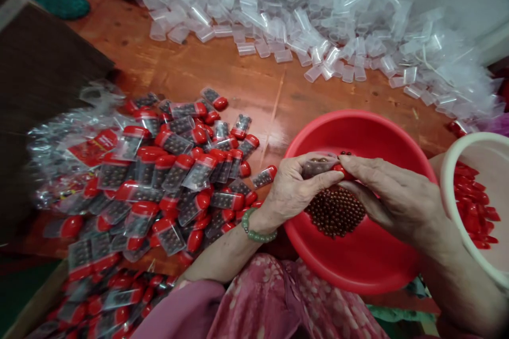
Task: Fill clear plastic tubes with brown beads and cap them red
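Note:
My left hand (294,185) is closed round a small clear vial (318,167) filled with brown beads, held over a red basin (358,259). My right hand (392,190) pinches a red cap (342,170) at the vial's mouth. Both hands meet above a heap of small brown beads (335,211) lying in the basin. A green bead bracelet (256,233) circles my left wrist.
A big pile of filled vials with red caps (167,180) covers the wooden floor to the left. Empty clear vials (302,21) are heaped at the back. A white bowl (449,180) at the right holds loose red caps (475,206). My pink-clothed lap is in front.

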### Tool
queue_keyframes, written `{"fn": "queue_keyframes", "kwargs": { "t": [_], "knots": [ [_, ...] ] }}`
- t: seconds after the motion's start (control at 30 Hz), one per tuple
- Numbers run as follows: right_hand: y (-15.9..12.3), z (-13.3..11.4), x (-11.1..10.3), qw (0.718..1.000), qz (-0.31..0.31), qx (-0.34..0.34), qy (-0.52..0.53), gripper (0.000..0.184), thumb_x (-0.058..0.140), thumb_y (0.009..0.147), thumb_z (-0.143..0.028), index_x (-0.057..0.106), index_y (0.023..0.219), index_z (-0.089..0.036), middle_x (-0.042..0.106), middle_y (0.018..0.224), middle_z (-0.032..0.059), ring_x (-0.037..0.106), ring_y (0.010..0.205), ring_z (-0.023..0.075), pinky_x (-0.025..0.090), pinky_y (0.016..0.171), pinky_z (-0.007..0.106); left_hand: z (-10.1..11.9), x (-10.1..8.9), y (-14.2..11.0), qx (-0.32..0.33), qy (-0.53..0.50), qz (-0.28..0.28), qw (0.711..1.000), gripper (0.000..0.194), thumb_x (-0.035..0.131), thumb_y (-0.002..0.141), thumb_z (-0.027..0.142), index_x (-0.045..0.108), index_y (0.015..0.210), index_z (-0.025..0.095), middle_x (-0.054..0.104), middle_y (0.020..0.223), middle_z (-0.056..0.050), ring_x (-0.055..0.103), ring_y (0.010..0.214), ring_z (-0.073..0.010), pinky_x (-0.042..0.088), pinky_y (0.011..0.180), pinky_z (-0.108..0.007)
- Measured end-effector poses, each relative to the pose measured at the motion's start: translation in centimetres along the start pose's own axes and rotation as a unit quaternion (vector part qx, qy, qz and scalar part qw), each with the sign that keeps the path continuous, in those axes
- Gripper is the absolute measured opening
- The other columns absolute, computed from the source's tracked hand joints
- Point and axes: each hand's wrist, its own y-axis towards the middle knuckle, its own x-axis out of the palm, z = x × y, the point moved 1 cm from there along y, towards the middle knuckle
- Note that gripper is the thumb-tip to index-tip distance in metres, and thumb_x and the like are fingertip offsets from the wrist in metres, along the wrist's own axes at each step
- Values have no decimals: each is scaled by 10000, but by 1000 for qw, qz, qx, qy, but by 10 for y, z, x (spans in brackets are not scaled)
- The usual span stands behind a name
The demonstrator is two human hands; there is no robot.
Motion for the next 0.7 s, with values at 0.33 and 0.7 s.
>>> {"fn": "queue_keyframes", "kwargs": {
  "t": [0.33,0.7],
  "knots": [
    [-9,10,10,995,18,71,68,271,708,931,-136,721,1200,-162,811,1032,105,795,877,202,666,820,288,-2,1,1,-11,-29,-44,999,328,903,739,363,734,923,150,747,807,-3,697,719,-108,588,757,-240],
    [23,6,10,948,123,196,219,263,796,876,-222,793,1128,-295,809,935,-4,771,784,168,650,748,303,7,9,-2,-33,-5,-89,996,363,858,778,450,684,871,145,706,749,-3,638,676,-107,534,746,-264]
  ]
}}
